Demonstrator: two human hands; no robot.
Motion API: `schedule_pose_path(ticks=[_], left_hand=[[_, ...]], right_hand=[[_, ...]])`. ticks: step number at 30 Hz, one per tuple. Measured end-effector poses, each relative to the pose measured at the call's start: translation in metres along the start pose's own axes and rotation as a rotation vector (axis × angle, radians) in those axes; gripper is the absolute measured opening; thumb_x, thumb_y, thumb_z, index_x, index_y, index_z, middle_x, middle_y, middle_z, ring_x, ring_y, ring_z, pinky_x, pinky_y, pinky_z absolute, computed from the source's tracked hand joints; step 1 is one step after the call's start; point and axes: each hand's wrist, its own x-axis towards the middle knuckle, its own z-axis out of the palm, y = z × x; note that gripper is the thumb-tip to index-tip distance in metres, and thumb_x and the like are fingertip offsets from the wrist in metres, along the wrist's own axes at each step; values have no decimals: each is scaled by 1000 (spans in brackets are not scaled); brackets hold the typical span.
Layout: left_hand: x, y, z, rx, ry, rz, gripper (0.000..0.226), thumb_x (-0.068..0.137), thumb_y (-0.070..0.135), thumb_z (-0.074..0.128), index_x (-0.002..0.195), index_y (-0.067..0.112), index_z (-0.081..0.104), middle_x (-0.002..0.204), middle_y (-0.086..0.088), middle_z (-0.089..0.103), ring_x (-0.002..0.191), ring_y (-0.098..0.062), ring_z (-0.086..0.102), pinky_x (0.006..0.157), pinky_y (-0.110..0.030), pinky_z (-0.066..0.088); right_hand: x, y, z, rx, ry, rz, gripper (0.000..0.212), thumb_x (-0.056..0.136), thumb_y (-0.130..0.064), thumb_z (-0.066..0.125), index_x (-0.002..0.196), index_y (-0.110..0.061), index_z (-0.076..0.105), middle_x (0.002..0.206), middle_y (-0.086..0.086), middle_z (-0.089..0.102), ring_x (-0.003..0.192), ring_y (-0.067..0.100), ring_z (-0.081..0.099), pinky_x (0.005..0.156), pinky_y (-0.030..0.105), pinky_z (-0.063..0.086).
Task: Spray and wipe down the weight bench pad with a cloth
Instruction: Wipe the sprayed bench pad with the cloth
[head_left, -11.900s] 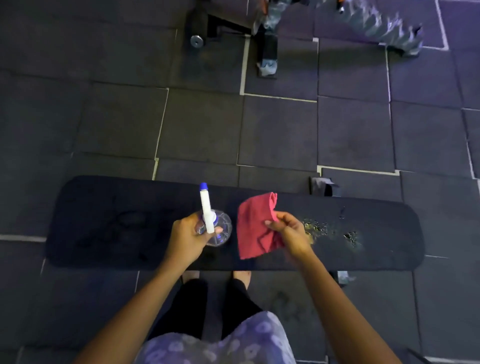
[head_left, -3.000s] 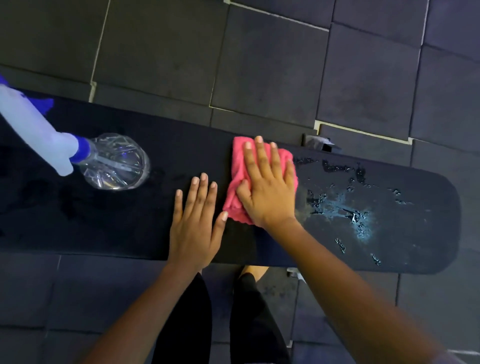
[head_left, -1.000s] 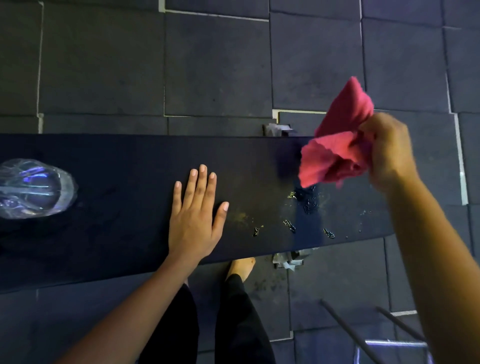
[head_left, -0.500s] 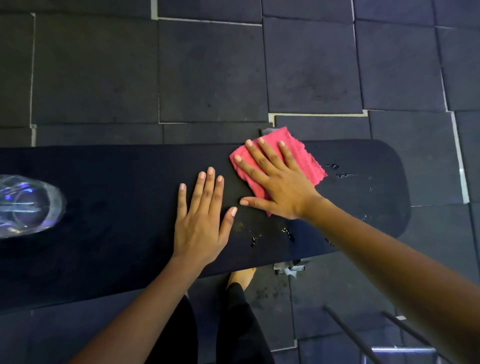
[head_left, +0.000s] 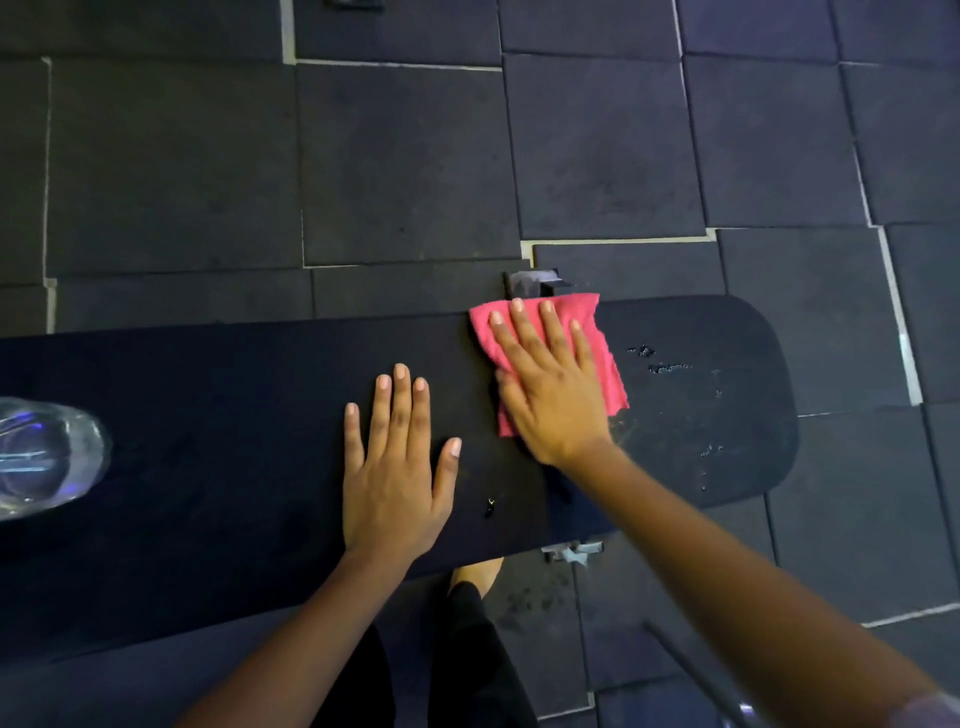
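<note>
The long black padded weight bench pad (head_left: 208, 441) runs across your view from left to right, and its rounded right end is the part you work on now. The pink-red folded cloth (head_left: 605, 358) lies flat on this surface at the far edge, a little before the rounded end. Your right hand (head_left: 550, 395) lies on top of it with the fingers (head_left: 524, 338) straight and spread. It grips nothing and only presses the cloth down, I think so that the whole palm gives pressure and the cloth slides in one piece. Your left hand (head_left: 395, 467) rests flat on the bare pad just beside it, its fingers (head_left: 402, 405) also straight and holding nothing. It seems to be there to carry your weight while you lean over. To the right of the cloth, small wet droplets (head_left: 670, 368) shine on the pad, so this end probably needs the next stroke. The clear plastic spray bottle (head_left: 47, 457) sits on the surface at the far left, well apart from both hands and out of the way of the wiping. Under everything is the floor of dark rubber tiles (head_left: 405, 156).
</note>
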Motion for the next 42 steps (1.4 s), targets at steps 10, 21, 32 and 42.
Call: schedule_pose_path(ticks=[10, 21, 32, 42], left_hand=[[0, 2, -1, 12, -17, 6, 66, 99, 48, 22, 151, 7, 20, 161, -12, 12, 149, -23, 7, 119, -53, 12], [-1, 1, -2, 29, -16, 10, 67, 99, 48, 23, 151, 7, 19, 161, -12, 11, 149, -24, 7, 119, -53, 11], [4, 18, -1, 3, -35, 237, 65, 99, 49, 22, 152, 11, 21, 161, -7, 13, 149, -21, 8, 118, -56, 8], [48, 79, 15, -22, -66, 389, 63, 101, 47, 23, 151, 10, 21, 161, -7, 13, 149, -21, 8, 120, -44, 10]], right_hand=[[1, 12, -3, 51, 54, 71, 59, 94, -35, 30, 151, -19, 32, 157, 4, 31, 148, 24, 22, 118, 48, 16], [-7, 33, -6, 57, 116, 87, 59, 91, -32, 33, 147, -13, 40, 152, 11, 39, 144, 29, 30, 116, 47, 24], [-16, 56, -9, 33, 206, 110, 56, 91, -30, 36, 140, -7, 49, 145, 14, 50, 140, 30, 39, 118, 46, 15], [-30, 96, -67, 752, 595, 628, 48, 92, -28, 34, 121, -5, 64, 83, 3, 75, 99, 26, 66, 104, 56, 41]])
